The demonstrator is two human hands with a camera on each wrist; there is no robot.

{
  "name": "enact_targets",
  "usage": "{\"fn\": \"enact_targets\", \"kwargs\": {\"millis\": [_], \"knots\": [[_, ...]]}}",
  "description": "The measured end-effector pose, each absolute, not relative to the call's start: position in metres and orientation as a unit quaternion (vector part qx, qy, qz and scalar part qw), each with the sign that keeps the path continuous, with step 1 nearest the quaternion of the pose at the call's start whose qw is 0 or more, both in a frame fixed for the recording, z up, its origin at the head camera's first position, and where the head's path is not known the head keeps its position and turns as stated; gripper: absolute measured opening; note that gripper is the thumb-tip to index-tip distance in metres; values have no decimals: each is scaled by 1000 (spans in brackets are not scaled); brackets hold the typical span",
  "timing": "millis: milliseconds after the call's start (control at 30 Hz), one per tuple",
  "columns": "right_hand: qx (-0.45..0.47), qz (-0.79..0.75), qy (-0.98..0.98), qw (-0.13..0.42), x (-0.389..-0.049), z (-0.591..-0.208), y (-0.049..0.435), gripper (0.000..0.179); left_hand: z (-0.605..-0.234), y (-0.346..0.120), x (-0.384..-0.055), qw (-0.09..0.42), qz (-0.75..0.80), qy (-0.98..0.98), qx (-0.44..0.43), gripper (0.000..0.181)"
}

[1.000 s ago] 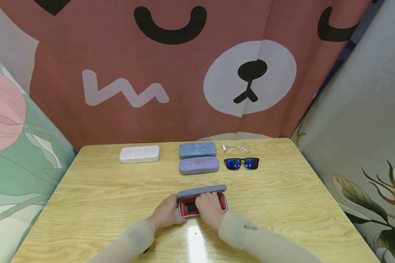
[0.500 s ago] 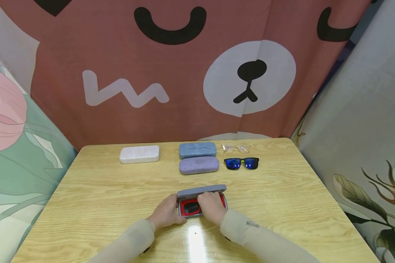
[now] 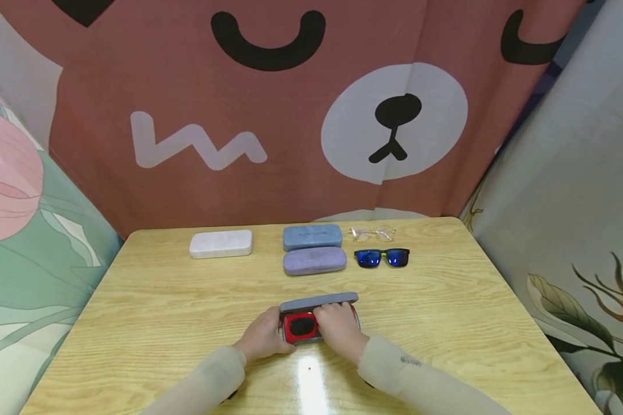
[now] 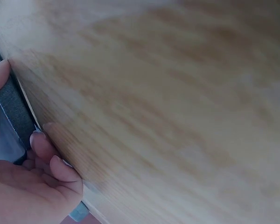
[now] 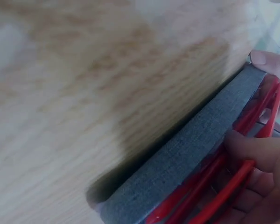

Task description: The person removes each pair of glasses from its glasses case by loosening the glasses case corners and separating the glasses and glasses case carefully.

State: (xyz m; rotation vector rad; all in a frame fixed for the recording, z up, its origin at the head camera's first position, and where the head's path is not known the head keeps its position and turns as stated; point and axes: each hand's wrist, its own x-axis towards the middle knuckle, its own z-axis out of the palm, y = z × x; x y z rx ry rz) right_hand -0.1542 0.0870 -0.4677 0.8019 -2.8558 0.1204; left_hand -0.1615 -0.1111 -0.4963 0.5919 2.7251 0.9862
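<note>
A grey glasses case (image 3: 319, 301) stands with its lid raised near the front middle of the table. My left hand (image 3: 263, 334) grips the case's left end, with the thumb at its front. Red-framed sunglasses (image 3: 302, 327) with dark lenses are at the case's opening; their left lens faces up, and the right part is behind my right hand (image 3: 338, 328). In the right wrist view, that hand's thumb (image 5: 252, 151) presses against the red frame (image 5: 228, 189), above the case wall (image 5: 177, 161). The left wrist view shows the left fingers curled beside the case's end (image 4: 16, 112).
Toward the back of the wooden table (image 3: 187, 300) lie a white case (image 3: 220, 244), a blue case (image 3: 312, 237) and a purple case (image 3: 314, 261). To their right are clear glasses (image 3: 372, 233) and black sunglasses (image 3: 381, 258) with blue lenses. A patterned curtain hangs behind.
The red sunglasses have tilted up within the case's opening, so the left lens and frame show more fully. My right hand has shifted slightly right; the left hand has stayed put.
</note>
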Motion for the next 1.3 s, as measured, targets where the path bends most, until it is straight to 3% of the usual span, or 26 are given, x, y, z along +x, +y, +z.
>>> {"fn": "enact_targets", "kwargs": {"millis": [200,400,767,1300], "knots": [[295,55,-947,115,-148,-462,94,14,-497,-112,-163,79,337,914,213,60],[318,65,-941,97,-141,-447,103,15,-497,-113,-163,77,330,916,216,57],[337,81,-933,97,-138,-426,124,21,-499,-112,-162,94,335,916,199,70],[343,70,-934,78,-139,-411,150,18,-496,-112,-162,94,330,918,199,69]]}}
